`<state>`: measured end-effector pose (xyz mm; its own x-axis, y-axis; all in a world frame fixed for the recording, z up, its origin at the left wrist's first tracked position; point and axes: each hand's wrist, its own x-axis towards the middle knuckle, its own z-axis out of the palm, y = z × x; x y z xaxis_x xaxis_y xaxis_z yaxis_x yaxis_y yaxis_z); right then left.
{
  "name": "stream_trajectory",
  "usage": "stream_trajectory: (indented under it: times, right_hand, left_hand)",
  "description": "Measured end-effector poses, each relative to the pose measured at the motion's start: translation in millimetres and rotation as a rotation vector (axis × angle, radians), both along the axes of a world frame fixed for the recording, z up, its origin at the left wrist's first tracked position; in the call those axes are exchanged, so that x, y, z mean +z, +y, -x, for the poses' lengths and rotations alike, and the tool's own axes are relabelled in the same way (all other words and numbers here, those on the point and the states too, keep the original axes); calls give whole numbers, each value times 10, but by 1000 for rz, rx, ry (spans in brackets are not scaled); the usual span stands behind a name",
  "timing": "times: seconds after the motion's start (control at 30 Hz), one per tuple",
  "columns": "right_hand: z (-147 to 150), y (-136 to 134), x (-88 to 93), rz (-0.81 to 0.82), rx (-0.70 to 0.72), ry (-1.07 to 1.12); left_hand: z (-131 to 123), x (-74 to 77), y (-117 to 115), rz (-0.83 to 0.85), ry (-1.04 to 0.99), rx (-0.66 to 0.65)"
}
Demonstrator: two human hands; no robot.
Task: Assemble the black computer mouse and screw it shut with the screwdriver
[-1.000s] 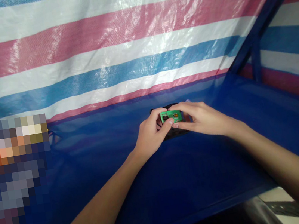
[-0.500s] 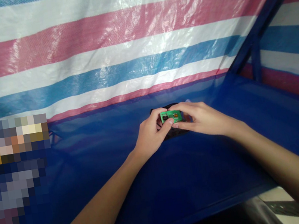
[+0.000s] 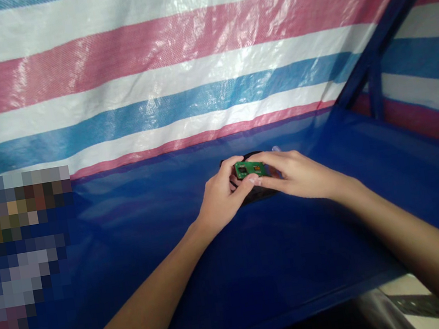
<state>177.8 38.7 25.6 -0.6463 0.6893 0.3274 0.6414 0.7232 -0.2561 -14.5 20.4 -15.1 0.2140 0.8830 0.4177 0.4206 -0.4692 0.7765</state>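
Note:
A small green circuit board [image 3: 249, 169] with a dark part on its left and a gold-brown part on its right is held up between both hands. My left hand [image 3: 223, 189] grips its left end with thumb and fingers. My right hand [image 3: 293, 170] pinches its right end, with the thumb along the lower edge. Just beneath the hands lies a black object [image 3: 263, 193], mostly hidden by them, so its kind cannot be made out. A small clear, pale item [image 3: 276, 149] shows past the right hand's knuckles.
The hands are over a blue covered table [image 3: 261, 269]. Behind it hangs a sheet [image 3: 167, 45] striped in red, white and blue. A dark blue frame post [image 3: 375, 78] slants up at the right. The left edge is blurred into blocks.
The circuit board has tilted slightly between the fingers and looks less bright. Both hands have stayed almost in the same place.

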Motion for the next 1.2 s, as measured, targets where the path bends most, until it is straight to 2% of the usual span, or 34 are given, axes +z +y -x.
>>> stream_trajectory:
  times: [0.27,0.53,1.2]
  right_hand:
    - [-3,9,35,107,35,24]
    - [2,10,32,143,34,39]
    - [4,33,12,63,64,-48]
  left_hand:
    - [-14,-4,-11,-14,38,-36]
    - [-17,-12,-7,-29,37,-28]
    - [-13,-5,-18,-55,62,13]
